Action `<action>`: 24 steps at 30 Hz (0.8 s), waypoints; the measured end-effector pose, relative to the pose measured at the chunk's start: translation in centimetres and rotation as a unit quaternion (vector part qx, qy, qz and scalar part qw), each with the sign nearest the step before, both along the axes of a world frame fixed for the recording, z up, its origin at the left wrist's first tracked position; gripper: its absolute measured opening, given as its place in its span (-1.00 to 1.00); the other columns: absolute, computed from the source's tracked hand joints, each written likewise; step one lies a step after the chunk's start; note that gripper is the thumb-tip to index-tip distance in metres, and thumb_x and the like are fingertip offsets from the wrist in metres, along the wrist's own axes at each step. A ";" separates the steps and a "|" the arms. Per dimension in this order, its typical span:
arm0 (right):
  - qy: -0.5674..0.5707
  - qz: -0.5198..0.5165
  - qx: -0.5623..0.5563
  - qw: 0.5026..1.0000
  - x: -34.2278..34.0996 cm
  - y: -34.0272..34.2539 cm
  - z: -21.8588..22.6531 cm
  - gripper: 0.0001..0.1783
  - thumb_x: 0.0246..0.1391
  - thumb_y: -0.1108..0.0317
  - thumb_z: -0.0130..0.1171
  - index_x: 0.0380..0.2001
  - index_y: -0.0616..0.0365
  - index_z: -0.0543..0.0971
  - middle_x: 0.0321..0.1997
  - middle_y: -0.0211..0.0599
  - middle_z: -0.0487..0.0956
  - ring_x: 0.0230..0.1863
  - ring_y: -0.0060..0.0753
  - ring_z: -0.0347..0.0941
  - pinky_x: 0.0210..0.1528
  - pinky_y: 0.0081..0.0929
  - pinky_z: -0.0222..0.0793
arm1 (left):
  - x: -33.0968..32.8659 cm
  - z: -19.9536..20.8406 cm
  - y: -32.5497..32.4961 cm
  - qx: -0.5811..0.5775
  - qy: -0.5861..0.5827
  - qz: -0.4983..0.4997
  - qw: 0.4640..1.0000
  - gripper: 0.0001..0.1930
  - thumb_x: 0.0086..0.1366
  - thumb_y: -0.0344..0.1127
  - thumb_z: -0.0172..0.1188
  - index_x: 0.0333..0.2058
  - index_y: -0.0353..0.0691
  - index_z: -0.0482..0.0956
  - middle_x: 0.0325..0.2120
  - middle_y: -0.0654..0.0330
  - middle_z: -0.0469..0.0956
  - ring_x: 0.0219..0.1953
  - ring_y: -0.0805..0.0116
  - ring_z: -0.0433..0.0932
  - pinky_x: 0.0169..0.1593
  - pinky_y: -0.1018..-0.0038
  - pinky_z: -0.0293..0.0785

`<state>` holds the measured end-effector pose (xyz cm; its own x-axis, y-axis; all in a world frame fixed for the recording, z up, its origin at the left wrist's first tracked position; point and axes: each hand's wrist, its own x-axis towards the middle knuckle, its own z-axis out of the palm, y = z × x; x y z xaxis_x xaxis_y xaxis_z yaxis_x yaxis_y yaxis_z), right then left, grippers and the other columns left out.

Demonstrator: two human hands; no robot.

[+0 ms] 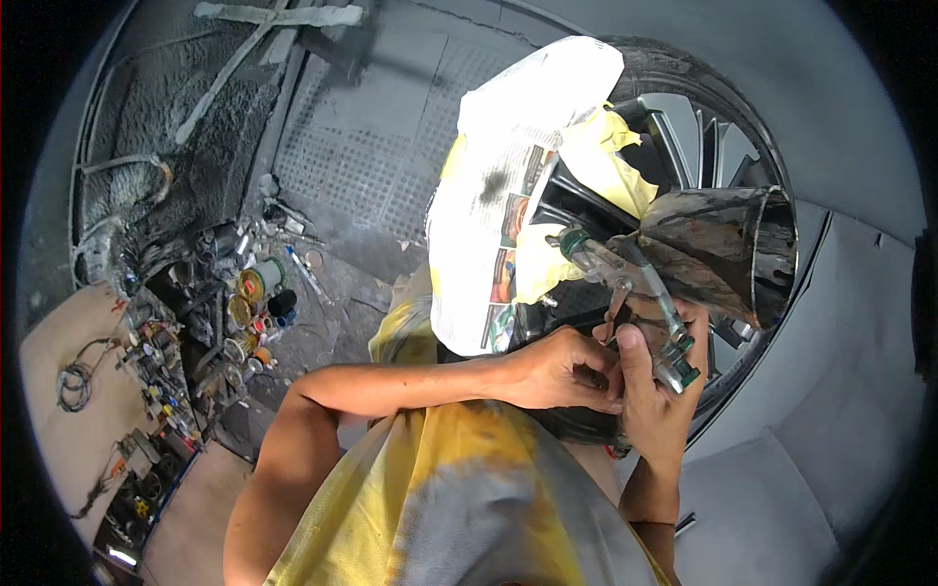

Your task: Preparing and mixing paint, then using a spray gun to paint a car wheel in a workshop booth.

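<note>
A spray gun (625, 281) with green fittings is held in front of me, over a wheel (674, 127). Attached to it is a dented, paint-streaked metal cup (708, 239), its wide end towards the right. My right hand (657, 386) is closed around the gun's lower body, thumb lying along it. Beside it, my left hand (562, 371) has its fingers curled in against the right hand and the gun's near end; what they pinch is hidden. White printed paper (489, 195) and yellow masking sheet (596, 156) cover the wheel's left part, leaving dark and silver spokes showing.
Paint tins (259, 281), jars and tools crowd the floor at left. Farther left lie a coiled cable (78, 386) and a bench of small items. Perforated grey flooring (391, 146) spreads behind, and a paint-covered frame (225, 88) stands at the far left. Grey sheeting (782, 420) lies right.
</note>
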<state>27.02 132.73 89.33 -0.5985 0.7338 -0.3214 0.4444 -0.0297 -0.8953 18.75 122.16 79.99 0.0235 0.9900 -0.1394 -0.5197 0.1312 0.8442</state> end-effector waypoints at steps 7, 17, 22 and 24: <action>-0.015 -0.001 0.004 1.000 -0.2 0.6 -0.1 -0.63 0.20 0.29 0.33 -0.12 0.27 0.40 -0.30 -0.28 0.60 -0.28 -0.58 0.47 -0.18 -0.58 0.38 | -0.4 0.1 0.6 0.002 -0.010 -0.008 1.000 -0.89 0.26 -0.44 0.33 -0.33 -0.39 0.66 -0.40 0.14 0.67 -0.29 0.46 0.64 -0.18 0.48 0.61; -0.004 -0.028 -0.024 0.999 -1.1 1.1 0.7 -0.66 0.25 0.39 0.25 -0.07 0.27 0.34 -0.31 -0.22 0.65 -0.28 -0.54 0.57 -0.20 -0.61 0.45 | -1.1 0.5 1.3 -0.002 -0.016 -0.026 1.000 -0.88 0.27 -0.47 0.30 -0.29 -0.45 0.65 -0.33 0.09 0.70 -0.23 0.41 0.68 -0.08 0.47 0.66; 0.022 -0.033 -0.013 0.999 -1.1 1.2 0.4 -0.66 0.26 0.41 0.24 -0.05 0.28 0.33 -0.26 -0.19 0.62 -0.24 -0.49 0.61 -0.21 -0.58 0.51 | -1.1 0.5 1.5 -0.001 -0.029 -0.028 0.999 -0.86 0.28 -0.47 0.29 -0.26 -0.45 0.66 -0.33 0.09 0.70 -0.24 0.42 0.68 -0.09 0.50 0.65; 0.015 -0.029 -0.019 0.999 -1.1 1.2 0.4 -0.65 0.25 0.41 0.24 -0.04 0.28 0.33 -0.24 -0.19 0.61 -0.22 -0.47 0.62 -0.21 -0.57 0.52 | -1.0 0.5 1.5 -0.003 -0.036 -0.027 0.999 -0.86 0.28 -0.47 0.29 -0.25 -0.45 0.66 -0.33 0.09 0.70 -0.24 0.43 0.68 -0.09 0.50 0.65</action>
